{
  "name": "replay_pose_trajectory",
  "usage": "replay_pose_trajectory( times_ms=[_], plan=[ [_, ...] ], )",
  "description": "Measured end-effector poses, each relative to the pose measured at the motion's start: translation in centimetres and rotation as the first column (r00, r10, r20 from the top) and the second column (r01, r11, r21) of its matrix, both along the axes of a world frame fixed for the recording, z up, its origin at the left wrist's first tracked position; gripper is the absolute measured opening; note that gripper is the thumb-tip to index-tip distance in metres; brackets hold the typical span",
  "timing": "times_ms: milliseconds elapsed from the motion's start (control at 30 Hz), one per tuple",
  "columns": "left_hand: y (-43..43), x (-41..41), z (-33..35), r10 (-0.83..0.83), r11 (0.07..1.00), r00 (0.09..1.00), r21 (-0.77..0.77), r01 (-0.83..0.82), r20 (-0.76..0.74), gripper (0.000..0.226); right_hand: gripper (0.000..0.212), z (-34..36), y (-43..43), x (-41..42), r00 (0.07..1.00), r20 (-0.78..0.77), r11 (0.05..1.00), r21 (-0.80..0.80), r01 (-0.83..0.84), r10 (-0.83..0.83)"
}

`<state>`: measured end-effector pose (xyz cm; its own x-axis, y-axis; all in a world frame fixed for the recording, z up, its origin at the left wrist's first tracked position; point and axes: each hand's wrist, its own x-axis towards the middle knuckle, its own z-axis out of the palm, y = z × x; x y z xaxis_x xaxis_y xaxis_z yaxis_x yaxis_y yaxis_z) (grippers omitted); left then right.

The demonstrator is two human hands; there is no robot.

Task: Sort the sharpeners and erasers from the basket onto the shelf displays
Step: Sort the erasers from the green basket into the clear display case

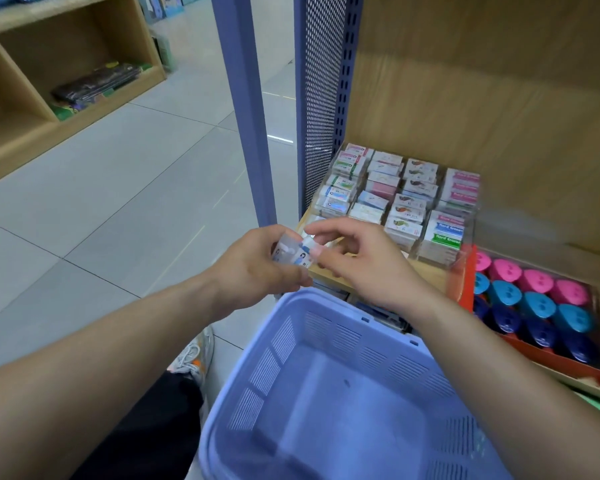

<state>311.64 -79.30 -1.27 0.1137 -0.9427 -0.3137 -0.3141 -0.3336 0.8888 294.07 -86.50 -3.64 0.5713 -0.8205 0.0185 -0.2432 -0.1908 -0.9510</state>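
My left hand point(257, 268) grips a small bunch of white wrapped erasers point(291, 252) above the far rim of the lilac basket point(284, 344). My right hand point(357, 258) pinches the end of one of those erasers with thumb and fingers. Both hands hover just in front of the clear eraser display point(465, 216) on the wooden shelf, which holds rows of boxed erasers. Right of it stands a red tray point(541, 355) of pink, light blue and dark blue sharpeners point(534, 296). The basket's inside shows no items.
A blue perforated shelf upright point(321, 98) and a blue post point(243, 109) rise behind my hands. A wooden cubby unit point(49, 81) with dark packets stands at the far left across the tiled floor. My shoe point(194, 358) shows beside the basket.
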Motion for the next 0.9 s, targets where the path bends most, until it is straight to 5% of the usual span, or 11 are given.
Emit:
replay_pose_trajectory(
  times_ms=[300,467,667,900],
  plan=[
    [0.2,-1.2,-0.1,0.023,1.000,0.997,0.014,-0.022,-0.078,0.029,0.020,-0.4,0.7,-2.7,0.993,0.095,0.939,0.341,0.030,-0.066],
    [0.4,0.5,-0.3,0.056,0.997,0.984,0.049,-0.065,0.167,0.023,0.022,-1.6,-0.5,-3.8,0.966,0.144,0.890,0.436,0.131,-0.213],
    [0.9,2.3,-1.0,0.082,0.993,0.971,0.067,-0.099,0.226,0.034,0.026,-3.5,-4.8,-0.5,0.943,-0.028,0.903,0.279,0.326,-0.332],
    [0.7,3.8,-0.5,0.156,0.987,0.987,0.047,-0.155,-0.025,0.042,0.013,-6.6,-8.0,3.8,0.886,-0.391,0.963,-0.197,0.185,-0.250]
  ],
)
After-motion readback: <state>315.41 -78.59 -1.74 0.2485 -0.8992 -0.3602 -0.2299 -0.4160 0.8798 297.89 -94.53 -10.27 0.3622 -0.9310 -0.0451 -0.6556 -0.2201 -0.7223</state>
